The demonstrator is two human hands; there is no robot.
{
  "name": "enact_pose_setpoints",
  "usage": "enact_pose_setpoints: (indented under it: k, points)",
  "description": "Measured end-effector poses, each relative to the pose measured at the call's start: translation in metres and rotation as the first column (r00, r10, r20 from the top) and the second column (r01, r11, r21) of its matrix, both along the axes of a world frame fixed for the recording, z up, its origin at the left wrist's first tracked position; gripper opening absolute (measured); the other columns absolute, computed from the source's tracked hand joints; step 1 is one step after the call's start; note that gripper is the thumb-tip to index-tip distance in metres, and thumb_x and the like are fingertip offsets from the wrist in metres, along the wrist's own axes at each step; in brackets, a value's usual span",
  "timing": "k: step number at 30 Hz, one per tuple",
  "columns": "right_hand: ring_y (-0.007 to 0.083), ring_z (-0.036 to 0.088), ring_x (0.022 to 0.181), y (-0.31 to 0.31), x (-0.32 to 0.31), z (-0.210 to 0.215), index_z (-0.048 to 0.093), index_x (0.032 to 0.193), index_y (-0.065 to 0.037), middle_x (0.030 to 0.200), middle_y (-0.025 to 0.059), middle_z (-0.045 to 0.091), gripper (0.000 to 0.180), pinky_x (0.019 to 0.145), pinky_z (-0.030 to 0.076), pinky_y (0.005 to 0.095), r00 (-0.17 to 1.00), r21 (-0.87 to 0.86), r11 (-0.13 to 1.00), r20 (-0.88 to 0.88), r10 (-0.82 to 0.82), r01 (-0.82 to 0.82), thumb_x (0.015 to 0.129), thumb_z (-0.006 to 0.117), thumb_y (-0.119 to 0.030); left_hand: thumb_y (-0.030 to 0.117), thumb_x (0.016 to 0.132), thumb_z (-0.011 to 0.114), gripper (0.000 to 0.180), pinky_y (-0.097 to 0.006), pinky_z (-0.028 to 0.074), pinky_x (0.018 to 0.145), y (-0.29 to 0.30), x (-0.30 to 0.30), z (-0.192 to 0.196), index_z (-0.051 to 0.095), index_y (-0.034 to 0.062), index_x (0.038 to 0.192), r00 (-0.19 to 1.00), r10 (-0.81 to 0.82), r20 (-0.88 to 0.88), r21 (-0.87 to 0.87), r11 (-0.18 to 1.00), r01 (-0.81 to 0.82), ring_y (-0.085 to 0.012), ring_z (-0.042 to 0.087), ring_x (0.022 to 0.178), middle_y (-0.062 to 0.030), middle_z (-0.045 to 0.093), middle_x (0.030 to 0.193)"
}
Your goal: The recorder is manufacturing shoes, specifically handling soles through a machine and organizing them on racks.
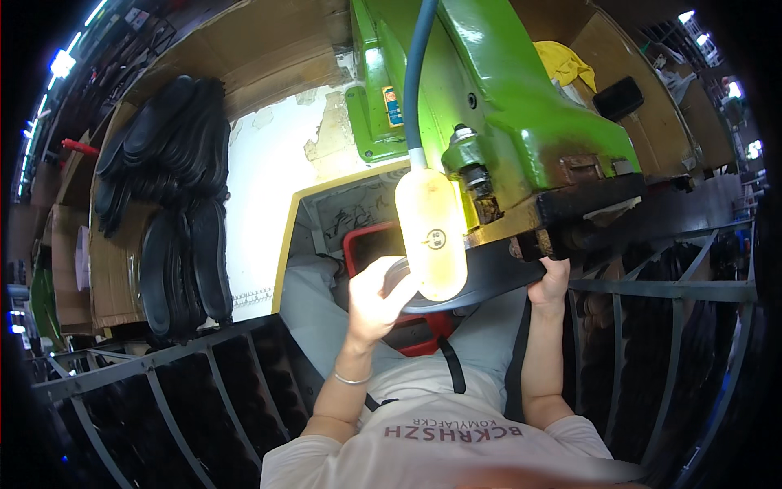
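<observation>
A dark, smooth, flat piece shaped like a shoe sole [491, 279] lies below the head of a green machine [497, 90]. My left hand [376, 300] is closed around its left end, thumb on top. At the other end, my right hand [551, 282] has its fingers bent up against the piece, close under the machine's black working end [590, 200]. A lit, pale yellow oval lamp [432, 232] hangs on a blue-grey flexible neck [417, 73] and hides part of the piece and some left fingertips.
Black soles [175, 253] are stacked on the left beside a cardboard box wall [114, 281]. Another box [652, 147] on the right holds a yellow cloth [564, 63] and a black piece [618, 99]. Metal racks [676, 291] flank my lap. A red frame [358, 244] shows below the yellow-edged table opening.
</observation>
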State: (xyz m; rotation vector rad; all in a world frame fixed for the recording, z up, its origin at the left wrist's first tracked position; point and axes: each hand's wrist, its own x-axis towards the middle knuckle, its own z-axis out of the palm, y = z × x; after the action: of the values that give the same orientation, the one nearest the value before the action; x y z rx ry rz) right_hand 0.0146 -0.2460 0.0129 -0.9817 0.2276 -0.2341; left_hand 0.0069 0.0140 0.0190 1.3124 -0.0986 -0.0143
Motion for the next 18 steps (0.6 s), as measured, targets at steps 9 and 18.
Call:
enact_pose_setpoints:
  k: [9, 18]
  points:
    - [0.0157, 0.062, 0.085, 0.05, 0.006, 0.007, 0.054, 0.109, 0.001, 0.096, 0.0065, 0.062, 0.049, 0.077, 0.05, 0.0273, 0.974, -0.035, 0.976, -0.075, 0.213, -0.216, 0.062, 0.06, 0.014, 0.0, 0.082, 0.064, 0.021, -0.022, 0.046, 0.072, 0.068, -0.061, -0.051, 0.058, -0.0058, 0.101, 0.955, -0.143, -0.258, -0.064, 0.989, 0.13, -0.0078, 0.057, 0.079, -0.0054, 0.063, 0.091]
    - [0.0112, 0.06, 0.083, 0.083, 0.014, 0.024, 0.06, 0.101, -0.001, 0.093, 0.003, 0.063, 0.035, 0.077, 0.049, 0.0259, 0.967, -0.255, 0.937, 0.027, 0.252, -0.237, 0.068, 0.073, 0.005, 0.008, 0.081, 0.067, 0.02, -0.025, 0.047, 0.07, -0.012, 0.0, 0.0, 0.063, -0.0029, 0.098, 0.981, -0.184, -0.055, 0.208, 0.959, 0.192, -0.0093, 0.058, 0.075, -0.005, 0.065, 0.084]
